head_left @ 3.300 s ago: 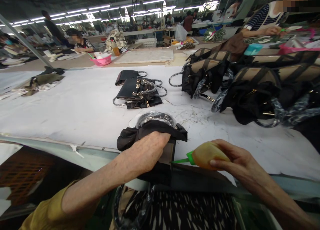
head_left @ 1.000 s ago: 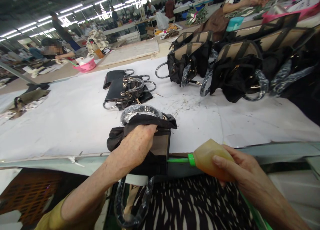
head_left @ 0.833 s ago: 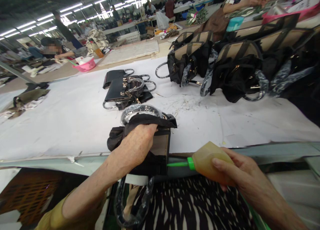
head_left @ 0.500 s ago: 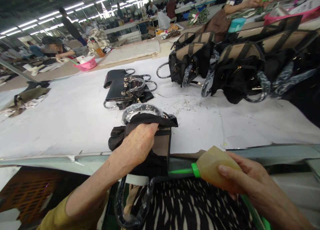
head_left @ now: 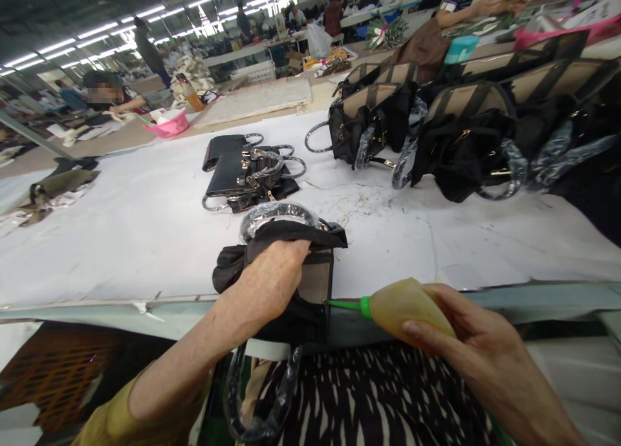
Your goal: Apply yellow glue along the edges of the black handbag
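Note:
My left hand (head_left: 279,275) is closed on the folded black fabric of a handbag (head_left: 310,320) at the table's front edge. One plastic-wrapped handle of this bag lies on the table, and another hangs down toward my lap. A beige panel with a dark border shows on the bag's right side. In my right hand (head_left: 466,329) is a squeeze bottle (head_left: 407,307) of yellowish liquid, held on its side. Its thin green nozzle points left, and the tip meets the panel's right border. My left fingertips are hidden by the fabric.
Small black handbags (head_left: 242,174) lie beyond my left hand on the white-covered table (head_left: 140,233). Larger black bags (head_left: 466,136) stand at the right, with loose thread scraps before them. A pink basket (head_left: 167,124) sits farther left. Other people work behind.
The squeeze bottle in my right hand has risen and turned, bringing its nozzle tip up along the panel's right border. My left hand keeps its hold on the handbag.

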Available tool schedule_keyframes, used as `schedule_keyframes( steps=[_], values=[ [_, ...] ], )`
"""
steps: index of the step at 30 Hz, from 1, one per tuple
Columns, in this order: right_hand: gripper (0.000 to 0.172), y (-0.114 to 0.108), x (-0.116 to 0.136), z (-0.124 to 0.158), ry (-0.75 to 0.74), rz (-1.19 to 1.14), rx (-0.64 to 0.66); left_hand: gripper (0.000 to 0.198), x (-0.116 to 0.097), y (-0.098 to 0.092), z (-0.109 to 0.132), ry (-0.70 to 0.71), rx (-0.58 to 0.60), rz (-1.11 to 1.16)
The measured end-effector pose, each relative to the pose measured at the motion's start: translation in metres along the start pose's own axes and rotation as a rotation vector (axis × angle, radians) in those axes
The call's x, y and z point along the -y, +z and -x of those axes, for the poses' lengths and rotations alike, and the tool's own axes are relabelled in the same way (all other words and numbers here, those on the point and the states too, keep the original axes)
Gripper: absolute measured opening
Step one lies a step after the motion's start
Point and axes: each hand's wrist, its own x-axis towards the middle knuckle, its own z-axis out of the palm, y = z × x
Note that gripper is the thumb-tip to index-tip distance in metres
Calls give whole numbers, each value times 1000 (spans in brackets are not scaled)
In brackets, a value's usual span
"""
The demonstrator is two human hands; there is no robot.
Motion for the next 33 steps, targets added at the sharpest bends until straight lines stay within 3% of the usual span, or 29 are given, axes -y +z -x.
schedule_keyframes(
  steps=[11, 18, 24, 27, 30, 33],
  values=[
    [29, -10, -2, 5, 74, -184, 136, 18, 3, 2, -6, 13, -9, 33],
    [40, -4, -14, 1, 245, -415, 137, 14, 4, 0, -12, -41, 59, 9],
    [39, 1, -22, 6, 269, -692, 141, 15, 10, -1, -13, -30, 63, 28],
    [36, -2, -21, 6, 351, -831, 84, 14, 14, -3, -16, 14, 49, 59],
    [37, -9, -4, 2, 455, -1066, -68, 13, 19, -4, -20, 35, 46, 69],
    [30, -30, 17, -5, 327, -1196, -233, 15, 24, -5, -24, 20, 56, 81]
  ],
)
